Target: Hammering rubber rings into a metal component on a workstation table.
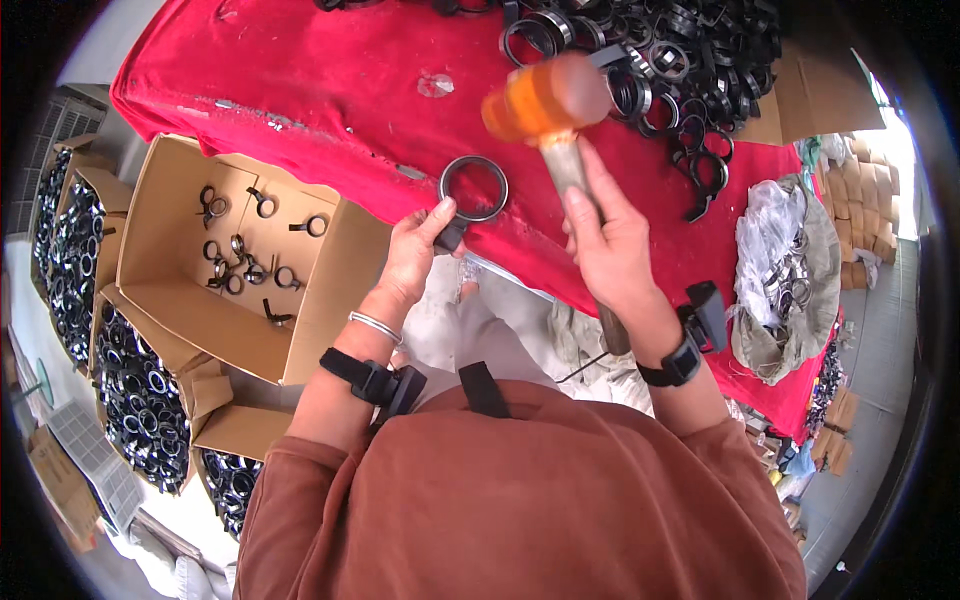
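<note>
In my right hand point(612, 240) is a mallet point(540, 100), its wooden handle gripped with the fingers wrapped round it. The mallet's amber head is raised over the red cloth and slightly blurred. My left hand point(418, 245) pinches a black ring with a short tab point(474, 189), close to the table's near edge. The ring's round opening faces up, and red cloth shows through it. Farther back on the right lies a heap of similar black and silver rings point(660, 70).
A red cloth point(330, 90) covers the table. Left of it stands an open cardboard box point(205, 335) with several rings inside. Boxes full of rings point(140, 410) stand farther left. At the right, a sack point(815, 300) holds clear plastic and metal rings.
</note>
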